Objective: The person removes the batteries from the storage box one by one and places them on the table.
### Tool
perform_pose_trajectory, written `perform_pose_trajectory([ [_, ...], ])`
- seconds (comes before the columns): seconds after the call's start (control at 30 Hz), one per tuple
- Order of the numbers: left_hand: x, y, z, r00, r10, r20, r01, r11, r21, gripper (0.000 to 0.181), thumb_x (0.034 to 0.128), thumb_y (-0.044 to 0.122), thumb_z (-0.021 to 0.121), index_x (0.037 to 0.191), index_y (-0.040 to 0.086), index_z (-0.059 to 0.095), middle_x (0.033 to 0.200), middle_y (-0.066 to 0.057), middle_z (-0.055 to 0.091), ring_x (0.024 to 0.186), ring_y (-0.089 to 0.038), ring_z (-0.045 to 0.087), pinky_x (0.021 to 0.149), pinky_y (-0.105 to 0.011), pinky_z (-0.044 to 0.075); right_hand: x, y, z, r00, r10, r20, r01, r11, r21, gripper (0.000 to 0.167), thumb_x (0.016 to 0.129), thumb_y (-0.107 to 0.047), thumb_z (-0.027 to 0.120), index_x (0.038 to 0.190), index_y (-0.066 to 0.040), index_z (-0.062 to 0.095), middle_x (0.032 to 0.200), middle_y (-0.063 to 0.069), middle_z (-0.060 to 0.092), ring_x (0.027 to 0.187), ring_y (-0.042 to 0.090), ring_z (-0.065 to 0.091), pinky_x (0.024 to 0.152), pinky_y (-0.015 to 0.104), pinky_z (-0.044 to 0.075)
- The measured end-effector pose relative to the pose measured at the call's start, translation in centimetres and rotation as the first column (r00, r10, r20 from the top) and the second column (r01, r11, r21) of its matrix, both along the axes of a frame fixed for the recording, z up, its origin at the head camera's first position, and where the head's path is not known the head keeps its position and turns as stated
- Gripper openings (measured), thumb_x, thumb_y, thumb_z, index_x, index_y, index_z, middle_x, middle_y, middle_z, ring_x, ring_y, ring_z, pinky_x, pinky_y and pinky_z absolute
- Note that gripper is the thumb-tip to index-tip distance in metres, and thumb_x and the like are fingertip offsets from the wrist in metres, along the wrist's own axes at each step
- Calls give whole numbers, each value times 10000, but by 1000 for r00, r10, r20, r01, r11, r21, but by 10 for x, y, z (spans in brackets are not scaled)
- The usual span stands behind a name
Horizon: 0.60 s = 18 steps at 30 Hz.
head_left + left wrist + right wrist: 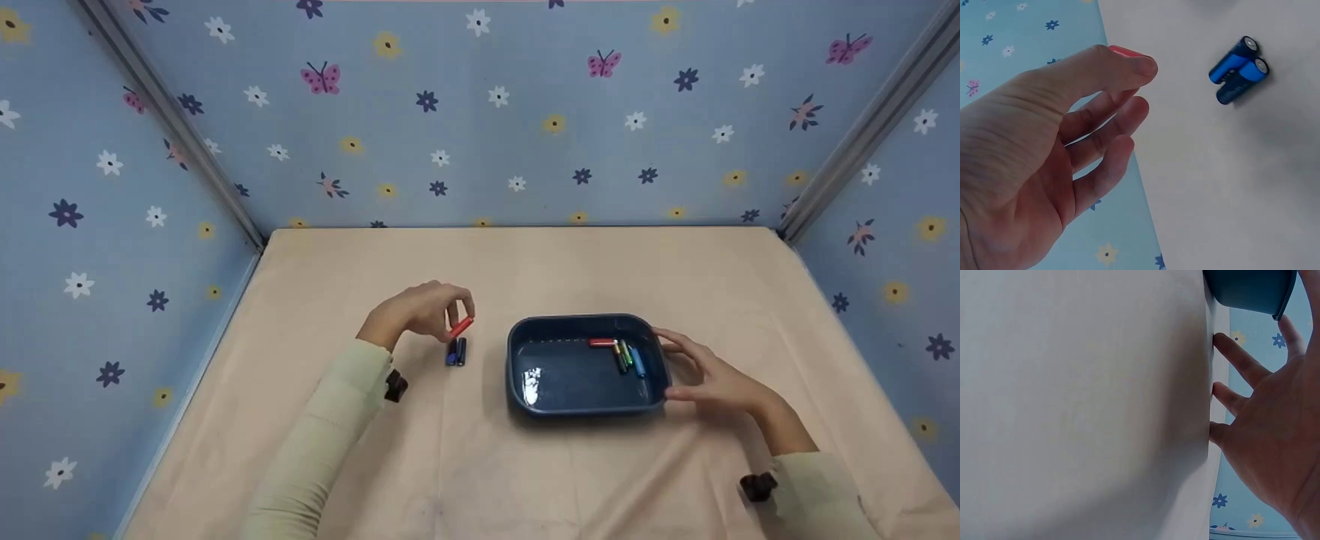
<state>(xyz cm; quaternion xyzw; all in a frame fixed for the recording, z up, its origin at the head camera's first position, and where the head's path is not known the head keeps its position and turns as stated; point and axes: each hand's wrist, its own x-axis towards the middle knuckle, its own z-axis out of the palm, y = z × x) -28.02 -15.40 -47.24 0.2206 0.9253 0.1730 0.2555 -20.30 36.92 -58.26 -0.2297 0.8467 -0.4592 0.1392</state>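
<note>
My left hand [429,307] pinches a red battery [461,328] between thumb and fingertips, above the table. In the left wrist view the thumb hides most of it. Just below that hand, two dark blue batteries [1241,70] lie side by side on the cloth. To the right stands a dark blue plastic bin [585,411], with a red battery [601,343] and several green, gold and blue batteries [628,356] at its right side. My right hand [724,382] rests at the bin's right end, its fingers spread and the thumb touching the rim.
A pale peach cloth [375,480] covers the table, with creases near the front right. Flowered blue panels [480,135] enclose the back and both sides, joined by grey metal posts [180,127]. Small dark devices [759,487] sit at both wrists.
</note>
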Motion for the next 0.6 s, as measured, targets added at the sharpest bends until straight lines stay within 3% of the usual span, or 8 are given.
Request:
perform_pose_trajectory([
  [0.13,5,-11,-9,1000,17,-25,-16,1000,24,501,928,52,894,1383,188,733,1183,-92,823,1100,-285,712,1004,-501,609,0,-1,1,1000,0,-4,0,1000,4,996,938,-127,877,1777,-242,352,1772,185,468,1430,-197,413,1223,938,99],
  [0.3,13,-25,-22,993,38,-113,-32,998,56,474,891,86,910,1333,158,754,1098,-48,843,1014,-250,733,961,-484,597,0,-2,1,1000,-10,1,10,1000,14,1000,933,-160,882,1775,-269,354,1801,166,431,1425,-218,393,1221,948,96],
  [0.47,25,-34,-33,974,137,-178,-114,984,137,445,877,129,913,1297,131,766,1071,-56,838,951,-222,715,877,-422,574,0,-1,1,1000,-7,3,7,1000,15,1007,930,-164,881,1777,-268,348,1818,164,400,1434,-221,394,1220,952,86],
  [0.53,29,-36,-38,962,177,-206,-141,974,178,443,875,142,906,1296,122,771,1065,-59,842,943,-219,726,854,-402,565,1,-1,1,1000,-9,4,9,1000,21,1007,932,-170,882,1778,-274,344,1822,156,396,1504,-110,419,1221,951,86],
  [0.6,32,-38,-44,949,211,-233,-162,963,215,444,872,153,903,1295,115,775,1056,-59,845,941,-218,738,840,-393,562,1,-1,1,1000,-12,8,12,1000,27,1005,935,-182,882,1777,-286,344,1825,149,392,1593,91,440,1221,952,88],
])
